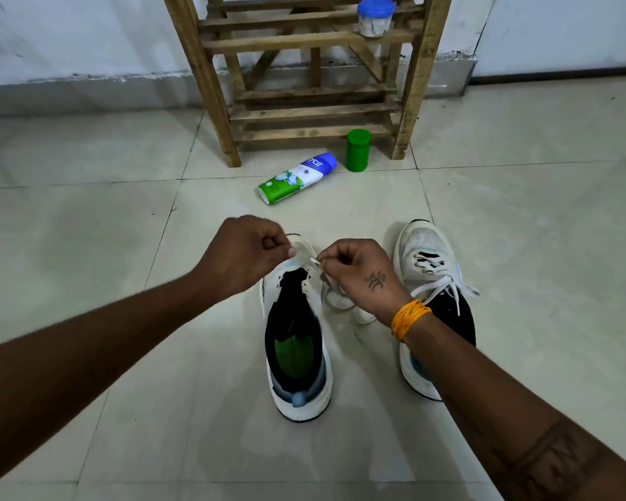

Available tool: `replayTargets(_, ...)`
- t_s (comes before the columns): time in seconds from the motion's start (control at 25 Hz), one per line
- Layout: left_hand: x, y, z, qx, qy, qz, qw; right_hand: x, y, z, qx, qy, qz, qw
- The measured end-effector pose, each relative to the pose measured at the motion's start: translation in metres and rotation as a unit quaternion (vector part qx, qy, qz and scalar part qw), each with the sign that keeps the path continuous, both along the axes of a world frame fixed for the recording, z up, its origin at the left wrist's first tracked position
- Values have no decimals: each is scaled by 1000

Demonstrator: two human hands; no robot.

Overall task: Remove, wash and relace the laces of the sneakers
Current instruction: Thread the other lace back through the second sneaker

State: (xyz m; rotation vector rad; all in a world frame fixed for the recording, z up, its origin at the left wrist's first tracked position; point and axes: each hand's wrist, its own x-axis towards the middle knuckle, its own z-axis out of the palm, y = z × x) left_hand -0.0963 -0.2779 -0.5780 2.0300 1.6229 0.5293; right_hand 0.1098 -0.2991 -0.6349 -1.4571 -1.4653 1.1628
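Two white sneakers stand on the tiled floor, toes pointing away from me. The left sneaker (299, 341) has bare eyelets and a green insole showing. Over its toe, my left hand (244, 253) pinches one part of a white lace (335, 298). Beside it, my right hand (362, 274) pinches the lace's tip near the top eyelets. The rest of the lace lies coiled on the floor between the shoes, partly hidden under my right hand. The right sneaker (429, 262) is laced and tied, with my right wrist crossing its heel.
A wooden rack (313, 92) stands against the wall ahead, with a blue-lidded jar (375, 17) on a shelf. A green and blue bottle (297, 177) lies on the floor before it, next to an upright green container (357, 150).
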Motion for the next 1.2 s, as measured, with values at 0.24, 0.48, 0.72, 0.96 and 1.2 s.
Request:
replayTargets(0.24, -1, -25, -43, -158, 24, 129, 979, -34, 6, -25, -53, 18, -61, 997)
replayTargets(0.48, 7, -14, -57, -84, 120, 111, 983, -50, 0, -40, -46, 19, -84, 995)
replayTargets(0.72, 5, -38, -62, -74, 82, 106, 988, -46, -26, -41, -53, 5, -87, 995)
replayTargets(0.96, 10, -37, -58, -63, 169, 64, 982, -60, -47, -38, 5, -84, -84, 993)
replayTargets(1.2, 0, -41, -62, -89, 96, 120, 984, -69, -47, -41, 49, -161, -72, 983)
